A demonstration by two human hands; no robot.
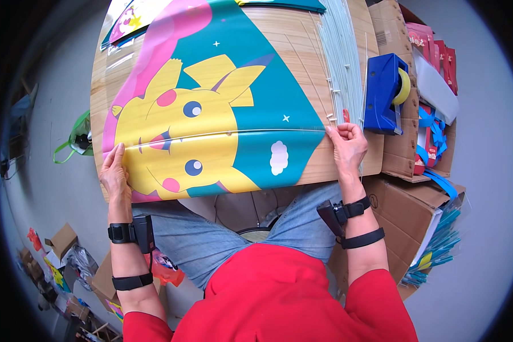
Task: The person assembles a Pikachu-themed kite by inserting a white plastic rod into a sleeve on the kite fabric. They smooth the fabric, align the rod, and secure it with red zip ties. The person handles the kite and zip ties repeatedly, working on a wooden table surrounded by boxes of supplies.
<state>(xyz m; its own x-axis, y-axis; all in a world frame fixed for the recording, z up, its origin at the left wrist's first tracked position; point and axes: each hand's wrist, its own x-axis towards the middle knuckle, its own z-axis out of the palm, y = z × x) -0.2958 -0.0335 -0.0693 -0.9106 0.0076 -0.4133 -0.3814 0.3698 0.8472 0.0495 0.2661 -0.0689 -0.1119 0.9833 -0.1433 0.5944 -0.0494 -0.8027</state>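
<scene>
A kite sail (256, 102) printed with a yellow cartoon figure on teal and pink lies sideways on the wooden table. Across its middle runs a thin rod (211, 135), lying along the centre line. At the rod's left end, by the pink edge, my left hand (115, 174) pinches with thumb and forefinger. My right hand (347, 145) pinches the other end at the sail's right corner, its fingertips closed. Just beyond that hand lies a bundle of thin pale rods (342, 57), some with small white end pieces.
On the table's right edge stands a blue tape dispenser (382, 94) with yellow tape. Beside it, an open cardboard box (396, 154) holds red packages and blue ribbon. More printed sheets (128, 23) lie at the far left. A green bag (81, 134) hangs left of the table.
</scene>
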